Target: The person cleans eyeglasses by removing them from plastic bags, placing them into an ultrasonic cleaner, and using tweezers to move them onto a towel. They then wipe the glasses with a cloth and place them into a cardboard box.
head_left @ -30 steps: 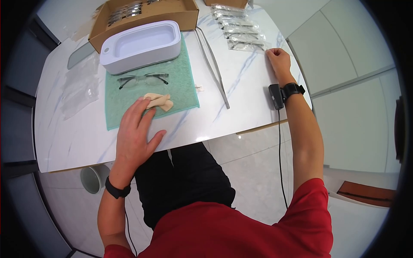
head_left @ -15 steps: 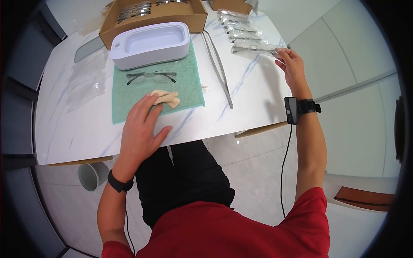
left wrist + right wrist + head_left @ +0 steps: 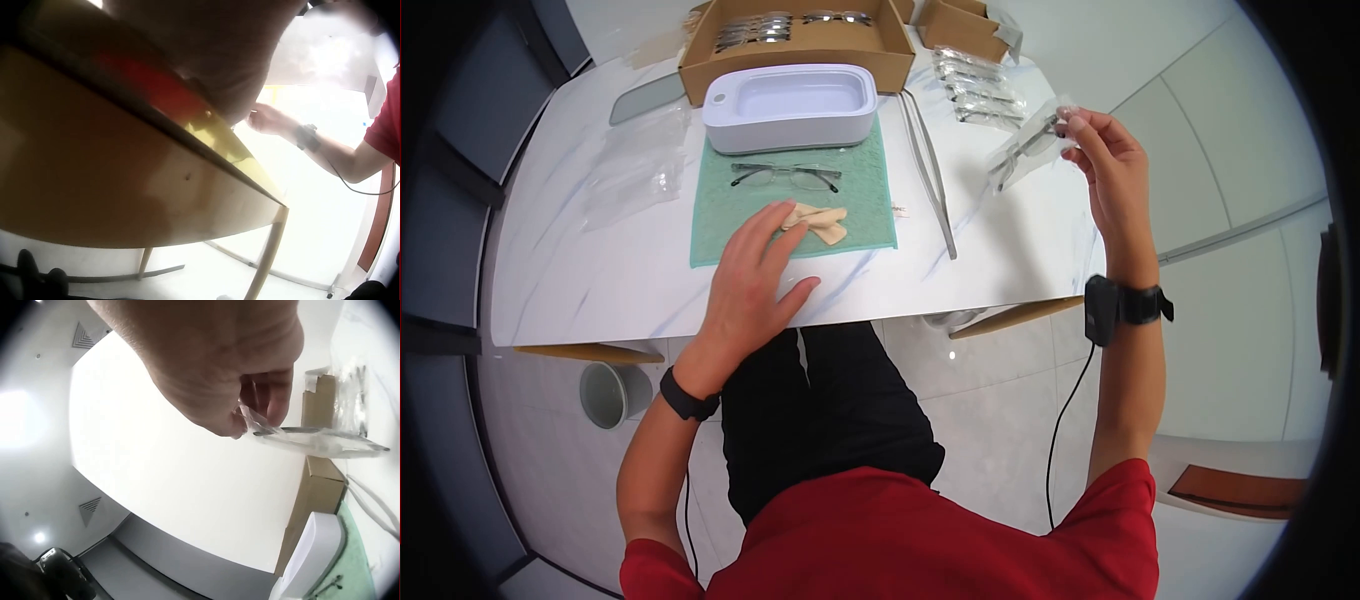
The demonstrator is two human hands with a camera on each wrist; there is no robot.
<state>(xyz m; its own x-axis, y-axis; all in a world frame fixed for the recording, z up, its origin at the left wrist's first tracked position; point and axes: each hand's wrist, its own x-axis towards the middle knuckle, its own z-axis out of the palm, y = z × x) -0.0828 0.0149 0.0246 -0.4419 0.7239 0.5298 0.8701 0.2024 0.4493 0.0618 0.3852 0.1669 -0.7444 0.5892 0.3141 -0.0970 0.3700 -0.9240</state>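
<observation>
My right hand [image 3: 1118,170] pinches one end of a clear plastic bag with a pair of eyeglasses in it [image 3: 1026,148], raised over the right side of the table. In the right wrist view, the bagged eyeglasses [image 3: 325,442] stretch out from between thumb and fingers. My left hand [image 3: 750,285] lies with extended fingers, the fingertips touching a crumpled beige cloth [image 3: 828,224] on a green towel [image 3: 712,222]. Just beyond the cloth, unbagged eyeglasses [image 3: 812,181] lie on the towel. Behind them stands a pale lavender tub [image 3: 790,132] with a shallow basin, shaped like an ultrasonic cleaner.
Several bagged eyeglasses [image 3: 980,90] lie in a row at the back right. A cardboard box [image 3: 800,58] holds more eyeglasses. Long grey tweezers [image 3: 930,185] lie right of the towel; plastic bags [image 3: 635,165] and a grey lid-like panel [image 3: 647,98] lie left.
My right hand has lifted one bagged pair of eyeglasses from the row and drawn it toward me, turning it to a slant. The left hand stays at the cloth; the head view has shifted.
</observation>
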